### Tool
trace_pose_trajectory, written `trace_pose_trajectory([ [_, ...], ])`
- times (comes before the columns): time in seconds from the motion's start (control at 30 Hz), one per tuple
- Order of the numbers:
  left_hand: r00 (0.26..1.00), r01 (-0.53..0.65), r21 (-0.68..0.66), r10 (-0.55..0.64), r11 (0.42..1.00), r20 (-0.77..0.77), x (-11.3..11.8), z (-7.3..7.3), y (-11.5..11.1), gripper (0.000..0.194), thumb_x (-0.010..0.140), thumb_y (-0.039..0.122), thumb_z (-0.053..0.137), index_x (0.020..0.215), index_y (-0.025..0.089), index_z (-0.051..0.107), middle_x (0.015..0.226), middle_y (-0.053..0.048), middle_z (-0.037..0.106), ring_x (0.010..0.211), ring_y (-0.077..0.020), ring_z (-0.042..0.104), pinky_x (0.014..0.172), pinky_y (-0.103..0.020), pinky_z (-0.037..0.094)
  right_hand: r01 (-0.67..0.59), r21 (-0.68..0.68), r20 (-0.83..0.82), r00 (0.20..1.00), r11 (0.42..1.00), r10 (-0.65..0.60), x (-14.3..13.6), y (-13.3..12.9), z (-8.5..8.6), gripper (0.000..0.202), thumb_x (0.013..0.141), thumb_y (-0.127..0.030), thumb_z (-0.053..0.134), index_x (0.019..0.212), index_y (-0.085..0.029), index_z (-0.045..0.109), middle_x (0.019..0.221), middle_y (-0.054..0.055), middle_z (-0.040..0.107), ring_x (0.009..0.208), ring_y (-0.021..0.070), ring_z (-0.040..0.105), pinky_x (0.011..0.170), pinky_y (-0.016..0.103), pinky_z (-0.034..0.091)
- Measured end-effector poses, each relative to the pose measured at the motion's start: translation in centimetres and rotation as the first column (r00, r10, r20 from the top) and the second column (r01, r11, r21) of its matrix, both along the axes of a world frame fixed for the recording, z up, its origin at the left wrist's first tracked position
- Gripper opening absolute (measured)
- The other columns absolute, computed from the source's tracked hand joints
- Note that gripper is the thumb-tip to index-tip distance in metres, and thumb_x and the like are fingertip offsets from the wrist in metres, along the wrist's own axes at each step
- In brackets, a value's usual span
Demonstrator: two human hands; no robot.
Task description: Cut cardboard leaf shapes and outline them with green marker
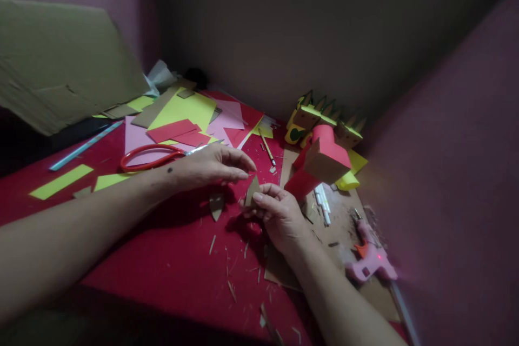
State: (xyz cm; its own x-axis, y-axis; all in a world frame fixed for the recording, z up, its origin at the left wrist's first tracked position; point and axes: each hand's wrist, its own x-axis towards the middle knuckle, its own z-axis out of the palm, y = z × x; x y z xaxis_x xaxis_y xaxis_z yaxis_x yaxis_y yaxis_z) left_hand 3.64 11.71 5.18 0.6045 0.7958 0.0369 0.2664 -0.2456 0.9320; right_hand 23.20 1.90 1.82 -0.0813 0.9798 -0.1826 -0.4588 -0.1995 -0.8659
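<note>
My right hand point(281, 213) pinches a small pointed cardboard piece point(252, 190) between thumb and fingers, its tip upward. Just above that tip, my left hand point(219, 165) has its thumb and fingers slightly apart, with nothing plain between them. Below the left hand, a leaf-shaped cardboard piece point(216, 206) lies on the red tabletop point(174, 259). Red-handled scissors point(152, 158) rest behind my left wrist, their blades partly hidden by the hand.
Coloured paper sheets point(182, 111) and a pencil point(266, 147) lie at the back. To the right stand a red paper-and-cardboard construction point(324, 159), glue sticks point(323, 204) and a pink glue gun point(371, 257) with a lit red light. A large cardboard sheet point(68, 59) leans at left; scraps litter the front.
</note>
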Motion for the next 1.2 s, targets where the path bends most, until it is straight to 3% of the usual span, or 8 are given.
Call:
trace_pose_trajectory([
  [0.1,0.998,0.006,0.03,-0.004,1.0,-0.07,-1.1,0.7,0.9,0.028,0.073,0.045,0.08,0.089,0.023,0.081,0.087,-0.002,0.079,0.083,-0.0189,0.069,0.079,-0.031,0.052,0.15,0.062,0.125,0.98,0.987,-0.156,-0.1,0.0,-0.1,0.027,0.059,-0.027,0.098,0.072,-0.018,0.076,0.063,0.0,0.074,0.051,0.0104,0.06,0.054,0.023,0.048],
  [0.17,0.986,0.097,0.003,-0.096,0.995,-0.137,-2.0,1.4,1.3,0.023,0.071,0.042,0.082,0.082,0.023,0.08,0.081,0.0,0.078,0.078,-0.0181,0.068,0.076,-0.029,0.05,0.202,0.101,0.205,0.954,0.974,-0.219,0.1,0.1,0.0,0.026,0.061,-0.03,0.097,0.071,-0.019,0.076,0.059,-0.004,0.069,0.047,0.0079,0.052,0.048,0.021,0.039],
  [0.3,0.895,0.308,0.002,-0.289,0.951,-0.34,-3.1,2.4,1.6,0.016,0.072,0.035,0.083,0.084,0.025,0.08,0.078,0.001,0.074,0.077,-0.0198,0.066,0.072,-0.027,0.048,0.193,0.147,0.293,0.928,0.97,-0.229,0.4,0.1,0.1,0.025,0.067,-0.032,0.093,0.077,-0.02,0.074,0.06,-0.005,0.064,0.046,0.0074,0.046,0.045,0.022,0.033],
  [0.47,0.815,0.452,0.065,-0.382,0.89,-0.435,-2.2,1.7,0.7,0.009,0.076,0.021,0.073,0.082,0.025,0.079,0.089,-0.002,0.066,0.08,-0.0194,0.06,0.073,-0.026,0.045,0.192,0.167,0.296,0.926,0.967,-0.235,0.5,0.2,-0.2,0.029,0.068,-0.029,0.092,0.09,-0.021,0.075,0.057,-0.006,0.062,0.047,0.0096,0.047,0.046,0.023,0.034],
  [0.73,0.858,0.372,-0.062,-0.369,0.926,-0.358,-2.7,0.6,1.0,0.023,0.072,0.028,0.078,0.067,0.025,0.055,0.07,0.001,0.065,0.072,-0.0203,0.064,0.064,-0.025,0.043,0.182,0.152,0.31,0.924,0.971,-0.222,0.6,0.1,-0.4,0.025,0.071,-0.03,0.09,0.088,-0.02,0.076,0.057,-0.006,0.062,0.046,0.0081,0.045,0.046,0.022,0.032],
  [0.9,0.931,0.245,-0.11,-0.266,0.963,-0.25,-2.7,1.1,1.4,0.018,0.074,0.039,0.076,0.082,0.024,0.071,0.076,0.001,0.073,0.076,-0.019,0.068,0.07,-0.026,0.046,0.212,0.177,0.279,0.926,0.961,-0.255,0.5,0.1,-0.4,0.033,0.073,-0.027,0.087,0.105,-0.023,0.08,0.058,-0.008,0.063,0.045,0.0092,0.046,0.044,0.022,0.033],
  [1.07,0.967,0.16,-0.19,-0.193,0.969,-0.165,-2.0,1.1,0.9,0.025,0.071,0.044,0.083,0.082,0.022,0.078,0.068,0.001,0.071,0.06,-0.0143,0.057,0.059,-0.026,0.042,0.184,0.12,0.327,0.92,0.976,-0.213,0.2,0.0,0.3,0.017,0.07,-0.031,0.082,0.083,-0.02,0.082,0.054,-0.007,0.061,0.045,0.0081,0.046,0.045,0.023,0.031],
  [1.2,0.977,0.135,-0.208,-0.165,0.969,-0.133,-1.4,1.2,0.1,0.024,0.073,0.043,0.084,0.08,0.021,0.079,0.064,0.0,0.071,0.055,-0.0141,0.059,0.055,-0.026,0.045,0.184,0.089,0.352,0.914,0.979,-0.204,0.1,-0.1,0.7,0.018,0.069,-0.033,0.082,0.082,-0.02,0.083,0.051,-0.007,0.061,0.046,0.0087,0.047,0.047,0.024,0.032],
])
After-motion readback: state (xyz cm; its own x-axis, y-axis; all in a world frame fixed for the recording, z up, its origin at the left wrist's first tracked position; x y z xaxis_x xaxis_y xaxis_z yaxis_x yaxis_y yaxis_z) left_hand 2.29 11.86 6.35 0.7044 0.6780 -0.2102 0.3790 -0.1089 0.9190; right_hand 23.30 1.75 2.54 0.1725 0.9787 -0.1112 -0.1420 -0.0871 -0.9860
